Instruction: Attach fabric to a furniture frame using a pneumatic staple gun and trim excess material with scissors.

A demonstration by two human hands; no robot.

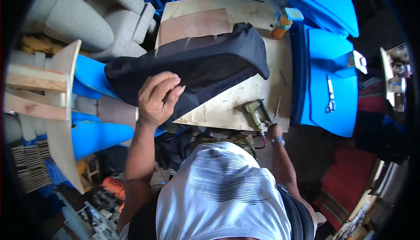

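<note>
My left hand [157, 101] is raised over the black fabric [210, 67], fingers curled and thumb drawn toward the fingertips. Whether a small thing sits between them I cannot make out. The fabric lies folded across a pale plywood board [232, 104] and hangs past its left edge. At the board's near right corner, my right hand [274, 130] is closed around a pair of scissors [277, 112], blades pointing away from me. Just left of the scissors, a green staple gun [253, 112] with a hose fitting rests on the board.
A brown thin sheet [194, 24] and an orange bottle [281, 26] are on the board's far part. Blue padded panels [332, 82] stand at the right, with a metal tool [330, 93] on one. Grey cushions [78, 19] and a wooden frame [65, 91] occupy the left.
</note>
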